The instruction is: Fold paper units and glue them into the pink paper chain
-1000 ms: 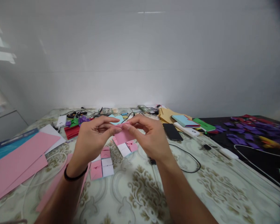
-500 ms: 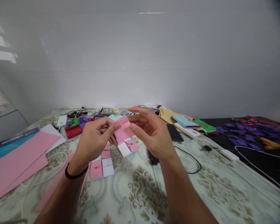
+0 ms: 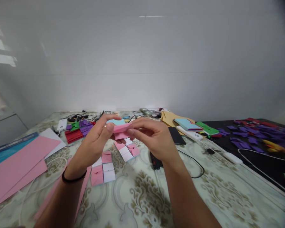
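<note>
A small folded piece of pink paper (image 3: 121, 130) is held up between both hands, above the table. My left hand (image 3: 95, 139) grips its left end between thumb and fingers. On the opposite end, my right hand (image 3: 152, 134) pinches it with thumb and fingertips. Below the hands lies a pink and white checkered paper square (image 3: 126, 153), partly covered by them. A second checkered paper square (image 3: 103, 173) sits nearer me, beside my left wrist. Behind the held paper shows a light blue paper piece (image 3: 116, 122).
Pink sheets (image 3: 21, 164) lie at the left over a blue pack (image 3: 11, 148). Red folded papers (image 3: 73, 136) and a white power bank (image 3: 62, 124) are at back left. On the right are a black phone (image 3: 177, 135), yellow paper (image 3: 172, 118), and purple pieces (image 3: 258, 134) on a black surface.
The pink paper has tipped from facing me to nearly edge-on, with a fold along it. My right hand's fingers have closed onto its right end.
</note>
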A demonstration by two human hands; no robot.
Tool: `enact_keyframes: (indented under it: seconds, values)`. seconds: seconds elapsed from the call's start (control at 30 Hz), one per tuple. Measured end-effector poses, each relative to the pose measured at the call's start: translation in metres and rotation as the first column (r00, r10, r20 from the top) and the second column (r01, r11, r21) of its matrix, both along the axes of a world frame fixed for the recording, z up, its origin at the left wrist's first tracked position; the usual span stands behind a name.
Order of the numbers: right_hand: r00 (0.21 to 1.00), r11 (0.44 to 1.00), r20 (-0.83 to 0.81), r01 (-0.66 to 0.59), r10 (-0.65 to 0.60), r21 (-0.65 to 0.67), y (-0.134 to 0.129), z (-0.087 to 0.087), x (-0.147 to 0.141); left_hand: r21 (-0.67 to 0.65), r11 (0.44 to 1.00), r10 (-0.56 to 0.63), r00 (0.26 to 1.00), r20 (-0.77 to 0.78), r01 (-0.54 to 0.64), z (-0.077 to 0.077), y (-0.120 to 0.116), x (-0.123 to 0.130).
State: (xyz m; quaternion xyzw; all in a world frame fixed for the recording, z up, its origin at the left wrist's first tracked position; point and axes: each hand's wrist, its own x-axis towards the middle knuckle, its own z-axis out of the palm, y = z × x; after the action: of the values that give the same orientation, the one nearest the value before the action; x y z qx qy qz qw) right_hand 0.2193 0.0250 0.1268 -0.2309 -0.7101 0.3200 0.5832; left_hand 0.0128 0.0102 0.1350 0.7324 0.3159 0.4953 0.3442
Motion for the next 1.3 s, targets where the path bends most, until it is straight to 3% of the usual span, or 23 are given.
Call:
enact_keyframes:
  seconds: [0.1,0.23,0.43,0.73,0.93,1.1,1.3]
  values:
    - [0.998,0.995,-0.064,0.005,-0.012,-0.103,-0.001,-0.001,-0.003,0.064,0.998,0.020,0.998,0.059,-0.024,-0.002,0.002,0.002]
    - [0.988,0.980,-0.140,-0.094,0.070,-0.174,-0.003,0.002,-0.008,0.131,0.983,0.113,0.987,0.116,-0.128,-0.001,0.001,0.007]
    - [0.975,0.974,-0.189,-0.152,0.120,-0.170,-0.002,-0.002,-0.008,0.140,0.968,0.189,0.972,0.139,-0.208,0.002,0.000,0.007]
    - [0.978,0.981,-0.101,-0.190,0.185,-0.035,-0.007,-0.001,-0.001,0.133,0.972,0.174,0.976,0.132,-0.192,0.000,-0.001,0.002]
    - [0.989,0.989,-0.127,-0.094,0.080,-0.113,-0.008,0.000,-0.007,0.158,0.976,0.129,0.982,0.137,-0.150,0.003,-0.006,0.007]
    - [0.989,0.985,-0.131,-0.085,0.065,-0.153,-0.007,-0.001,-0.007,0.089,0.990,0.092,0.975,0.204,-0.112,0.001,-0.006,0.011]
    - [0.993,0.992,-0.112,-0.048,0.035,-0.118,-0.008,0.001,-0.008,0.191,0.948,0.229,0.961,0.156,-0.256,0.004,-0.006,0.012]
